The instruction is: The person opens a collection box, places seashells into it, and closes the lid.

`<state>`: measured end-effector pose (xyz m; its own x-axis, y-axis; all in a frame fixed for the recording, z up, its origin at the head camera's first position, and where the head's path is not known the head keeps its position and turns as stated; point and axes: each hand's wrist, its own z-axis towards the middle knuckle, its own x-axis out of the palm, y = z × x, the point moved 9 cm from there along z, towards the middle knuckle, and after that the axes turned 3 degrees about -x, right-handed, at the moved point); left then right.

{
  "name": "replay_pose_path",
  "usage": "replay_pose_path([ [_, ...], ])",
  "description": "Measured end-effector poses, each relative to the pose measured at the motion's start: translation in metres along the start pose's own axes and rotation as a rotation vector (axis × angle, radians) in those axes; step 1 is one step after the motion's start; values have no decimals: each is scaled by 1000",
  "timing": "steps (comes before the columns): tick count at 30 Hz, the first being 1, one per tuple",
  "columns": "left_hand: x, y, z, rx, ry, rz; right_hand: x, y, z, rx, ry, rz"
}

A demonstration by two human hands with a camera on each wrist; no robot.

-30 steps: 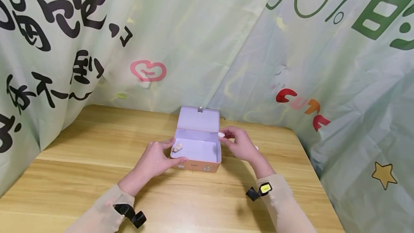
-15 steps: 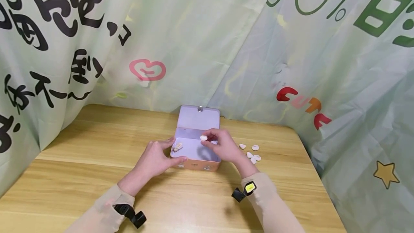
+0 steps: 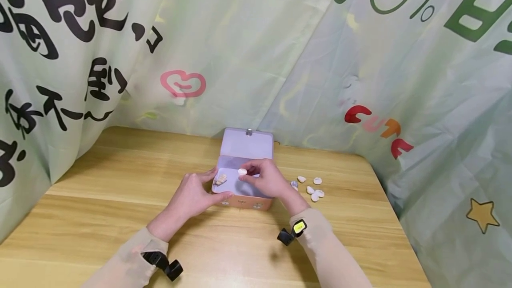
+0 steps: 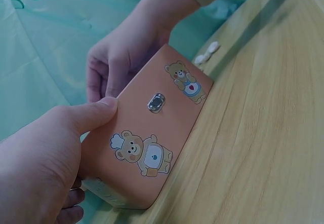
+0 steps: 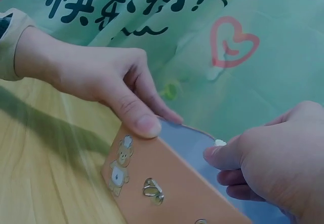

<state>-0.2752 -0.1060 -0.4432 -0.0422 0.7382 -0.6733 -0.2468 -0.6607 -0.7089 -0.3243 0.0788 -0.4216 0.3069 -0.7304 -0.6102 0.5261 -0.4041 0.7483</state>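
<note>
A small hinged tin box (image 3: 250, 202), orange with printed bears outside and lilac inside, stands on the table with its lid (image 3: 247, 143) raised at the back. My left hand (image 3: 191, 194) grips its left end, the thumb over the front rim and the fingers along the side. Over the box's interior, my right hand (image 3: 266, 179) pinches a white seashell (image 3: 242, 172) between thumb and fingers. That shell shows only as a small edge past the thumb in the right wrist view. Inside the box, at the left, lies a striped spiral seashell (image 3: 221, 180). The right hand hides part of the interior.
Several white seashells (image 3: 314, 197) lie on the wooden table (image 3: 224, 252) to the right of the box, a bluish one (image 3: 294, 184) near the right wrist. Behind the table hangs a printed curtain (image 3: 240, 48), close to the raised lid.
My right hand has carried the white seashell leftward from the box's right edge to above its interior, uncovering the shells on the table. The left hand keeps its grip on the box.
</note>
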Motion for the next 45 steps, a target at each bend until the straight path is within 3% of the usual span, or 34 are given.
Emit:
replay_pose_path([
  [15,0,-1,0,-2,0,-13,15,-3,2,-15,87,-123],
  [28,1,-1,1,-14,8,-21,15,-4,1,28,118,-165],
  [37,1,2,1,-18,14,-15,0,6,-5,-63,-14,-76],
  [45,1,1,0,-23,16,-5,-31,8,-25,-47,-129,-21],
])
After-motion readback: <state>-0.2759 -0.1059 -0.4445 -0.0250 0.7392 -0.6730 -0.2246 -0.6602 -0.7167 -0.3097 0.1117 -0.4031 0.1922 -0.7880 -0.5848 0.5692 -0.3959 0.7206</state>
